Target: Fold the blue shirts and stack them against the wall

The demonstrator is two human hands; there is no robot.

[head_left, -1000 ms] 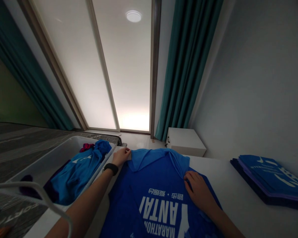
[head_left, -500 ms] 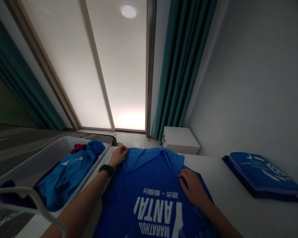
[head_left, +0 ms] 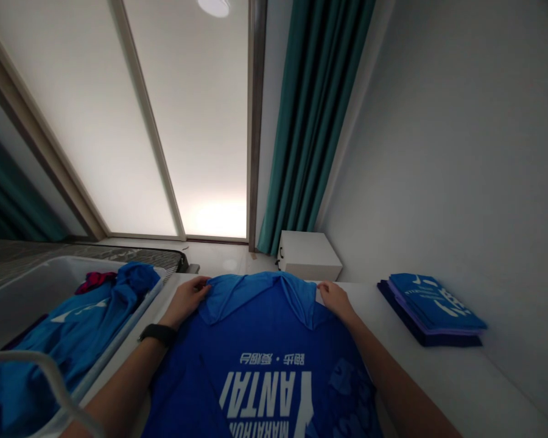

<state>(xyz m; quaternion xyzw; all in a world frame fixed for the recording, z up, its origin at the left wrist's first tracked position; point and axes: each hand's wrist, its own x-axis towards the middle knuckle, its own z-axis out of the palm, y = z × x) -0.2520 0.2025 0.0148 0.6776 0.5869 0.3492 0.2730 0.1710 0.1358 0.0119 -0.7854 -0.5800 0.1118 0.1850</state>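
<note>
A blue polo shirt point(head_left: 260, 340) with white lettering lies spread on the white table point(head_left: 442, 377), its collar pointing away from me. My left hand point(head_left: 187, 298), with a black watch on the wrist, pinches the left shoulder beside the collar. My right hand point(head_left: 334, 298) grips the right shoulder at the other end of the collar. Both hands have their fingers closed on the fabric.
A grey bin point(head_left: 22, 292) on the left holds crumpled blue and purple clothes. A stack of folded blue shirts point(head_left: 432, 309) sits at the right of the table. A white cabinet point(head_left: 307, 261), teal curtains point(head_left: 308, 121) and a frosted window stand beyond.
My right hand has moved from the shirt's chest up to the right shoulder by the collar. The camera view has shifted right and down.
</note>
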